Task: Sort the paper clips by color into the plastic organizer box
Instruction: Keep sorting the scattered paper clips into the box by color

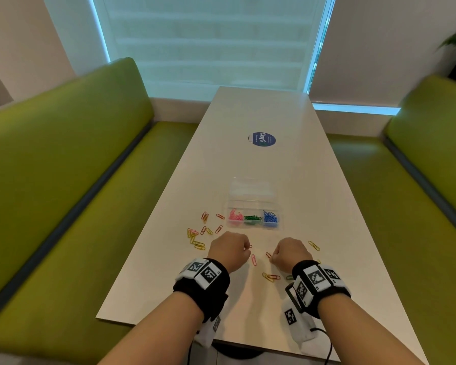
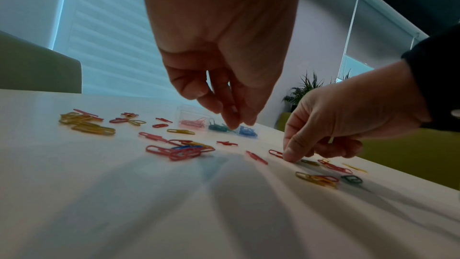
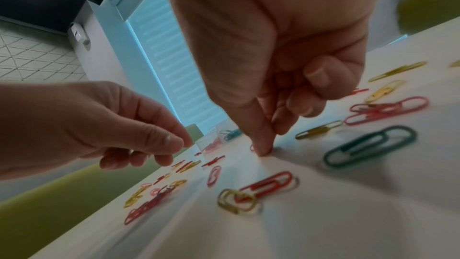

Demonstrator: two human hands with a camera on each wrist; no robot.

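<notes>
The clear organizer box lies open mid-table with pink, green and blue clips in separate compartments. Loose red and yellow clips are scattered left of it and near me. My left hand hovers just above the table, fingertips drawn together over a red clip; I see nothing in them. My right hand has its thumb and forefinger tips down on the table, pinching the end of a red paper clip, the other fingers curled.
A red clip lies between my hands. Yellow and red clips and a green one lie near my right wrist. Another yellow clip is to the right. A blue sticker marks the far table. Green benches flank both sides.
</notes>
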